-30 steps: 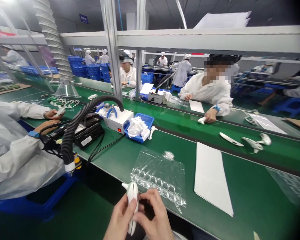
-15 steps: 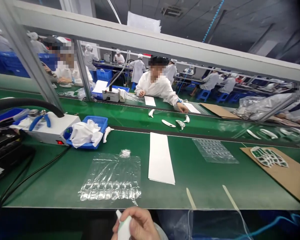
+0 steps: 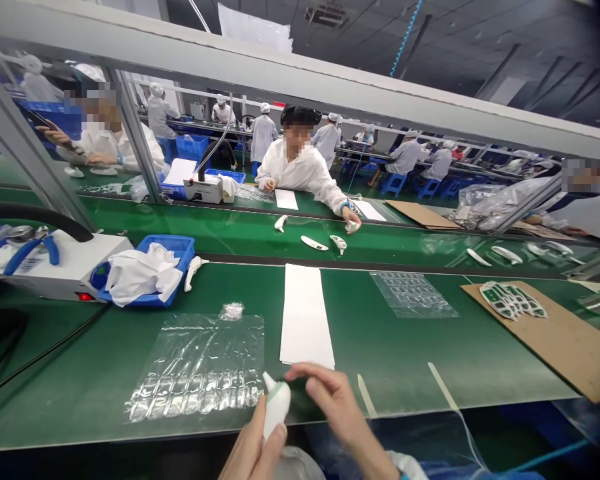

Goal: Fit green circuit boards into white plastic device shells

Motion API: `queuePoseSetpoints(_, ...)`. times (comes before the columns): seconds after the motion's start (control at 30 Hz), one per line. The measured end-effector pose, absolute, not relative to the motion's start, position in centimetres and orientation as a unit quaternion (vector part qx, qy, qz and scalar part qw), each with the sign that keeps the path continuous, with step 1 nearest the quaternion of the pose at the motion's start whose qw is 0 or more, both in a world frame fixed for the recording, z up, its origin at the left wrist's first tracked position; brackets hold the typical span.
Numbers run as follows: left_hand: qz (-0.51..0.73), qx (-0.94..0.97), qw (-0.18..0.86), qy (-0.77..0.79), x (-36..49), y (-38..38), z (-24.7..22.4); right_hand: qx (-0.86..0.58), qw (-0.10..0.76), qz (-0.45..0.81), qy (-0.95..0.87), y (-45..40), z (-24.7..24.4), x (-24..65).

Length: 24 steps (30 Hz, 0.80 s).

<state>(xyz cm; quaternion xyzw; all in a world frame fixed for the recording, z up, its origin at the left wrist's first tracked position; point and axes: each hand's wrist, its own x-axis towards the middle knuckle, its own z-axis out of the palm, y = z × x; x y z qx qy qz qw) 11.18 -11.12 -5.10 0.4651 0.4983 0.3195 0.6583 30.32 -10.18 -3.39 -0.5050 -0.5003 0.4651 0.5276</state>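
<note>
1. A white handheld device (image 3: 279, 404) is in the person's left hand (image 3: 254, 445), low and central in the view, over the near edge of a green surface (image 3: 385, 353).
2. The left hand's fingers are clamped around the device's lower body, with the thumb along the side facing the person; the fingers behind it are largely hidden.
3. The device's long axis runs up and away from the person. Its narrow nose tips up and to the left, and a pale green patch shows near that upper end.
4. The right hand (image 3: 339, 403) is to the right of the device. Its thumb and forefinger are apart, and nothing can be seen between them.
5. The right forefinger stretches leftward, its tip just beside the upper end, so the device lies left of and slightly below it. A slight gap seems to show, though contact cannot be ruled out.
6. The left hand, gripping, is the nearer one.
7. On the surface, a clear plastic bag (image 3: 203, 357) lies to the left; white paper (image 3: 306, 313) lies beyond the right fingertips.
</note>
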Motion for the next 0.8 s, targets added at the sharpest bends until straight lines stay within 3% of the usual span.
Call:
queuePoseSetpoints(0.17, 0.314, 0.483, 0.686, 0.444, 14.0, -6.9, -3.0, -0.623, 0.435, 0.272, -0.591, -8.0, -4.7, 36.3)
queuePoseSetpoints(0.57, 0.319, 0.593, 0.602, 0.429, 17.6, -3.2, -4.0, -0.697, 0.277, 0.203, -0.630, -7.2, -5.0, 35.0)
queuePoseSetpoints(0.8, 0.309, 0.603, 0.590, 0.438, 17.7, -3.4, -3.8, -0.662, 0.297, 0.207, -0.656, -7.7, -4.7, 34.9)
